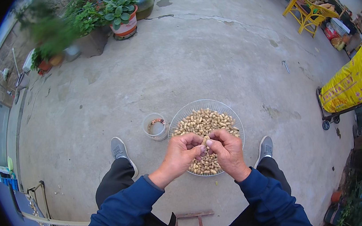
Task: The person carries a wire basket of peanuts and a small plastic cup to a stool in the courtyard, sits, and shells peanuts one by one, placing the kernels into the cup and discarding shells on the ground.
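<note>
Between the fingertips of both hands is one unshelled peanut (206,140). My left hand (185,152) pinches it from the left, thumb and forefinger forward. From the other side my right hand (225,149) grips it with the thumb on top. Below them, a round clear ribbed basin (239,119) stands on the ground, filled with many peanuts in their shells (202,120); my hands hide part of the heap. Just left of the basin is a small clear plastic tub (153,137), with a few reddish peanut kernels (157,120) along its inner side.
My shoes (118,148) flank the basin on the concrete floor (179,66). A yellow sack (350,83) rests on a wheeled cart (325,116) at right. Potted plants (123,22) line the upper left; yellow chairs (303,13) stand upper right. A wooden stool edge (195,214) shows beneath me.
</note>
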`<action>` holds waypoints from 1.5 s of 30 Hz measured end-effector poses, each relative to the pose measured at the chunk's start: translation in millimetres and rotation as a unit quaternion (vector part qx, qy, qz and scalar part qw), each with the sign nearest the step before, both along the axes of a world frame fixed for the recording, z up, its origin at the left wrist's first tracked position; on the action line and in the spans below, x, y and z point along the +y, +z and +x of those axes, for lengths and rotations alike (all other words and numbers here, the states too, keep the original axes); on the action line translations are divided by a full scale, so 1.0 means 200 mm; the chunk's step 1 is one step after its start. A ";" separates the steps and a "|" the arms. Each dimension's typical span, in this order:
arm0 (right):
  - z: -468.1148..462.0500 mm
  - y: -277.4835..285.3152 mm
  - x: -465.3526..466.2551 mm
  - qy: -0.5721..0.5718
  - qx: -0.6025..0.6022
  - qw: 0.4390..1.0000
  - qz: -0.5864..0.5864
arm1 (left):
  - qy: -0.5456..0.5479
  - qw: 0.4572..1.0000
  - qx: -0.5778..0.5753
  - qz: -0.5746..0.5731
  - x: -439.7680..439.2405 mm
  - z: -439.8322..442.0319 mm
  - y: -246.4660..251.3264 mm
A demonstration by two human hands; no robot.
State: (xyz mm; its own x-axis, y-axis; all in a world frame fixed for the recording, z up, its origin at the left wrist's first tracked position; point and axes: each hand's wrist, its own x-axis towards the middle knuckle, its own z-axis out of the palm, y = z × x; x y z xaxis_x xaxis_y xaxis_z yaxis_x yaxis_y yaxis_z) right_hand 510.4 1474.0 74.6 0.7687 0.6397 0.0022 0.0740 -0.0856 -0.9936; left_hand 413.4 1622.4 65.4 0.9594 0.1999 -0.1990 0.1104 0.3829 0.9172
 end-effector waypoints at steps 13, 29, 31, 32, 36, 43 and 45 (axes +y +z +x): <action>-0.04 0.07 0.01 -0.009 -0.256 0.966 -0.025 | -0.025 0.999 -0.007 -0.048 0.00 -0.02 0.04; 0.01 0.01 0.03 0.000 -0.269 0.963 -0.015 | 0.034 0.998 -0.013 -0.058 0.00 0.01 0.01; 0.00 0.02 0.03 -0.005 -0.282 0.959 -0.019 | 0.039 0.997 0.003 -0.064 0.00 0.01 0.01; 0.00 0.02 0.03 -0.004 -0.296 0.955 -0.024 | 0.040 0.998 0.001 -0.054 0.00 0.01 0.01; -0.01 0.03 0.03 -0.003 -0.331 0.943 -0.030 | 0.043 0.999 0.000 -0.031 -0.01 0.01 0.00; -0.02 0.00 0.02 -0.007 -0.130 0.991 -0.011 | 0.059 0.997 0.002 -0.058 -0.02 0.00 -0.01; -0.01 -0.02 0.02 -0.009 -0.089 0.996 -0.005 | 0.067 0.996 0.014 -0.063 -0.03 0.01 -0.02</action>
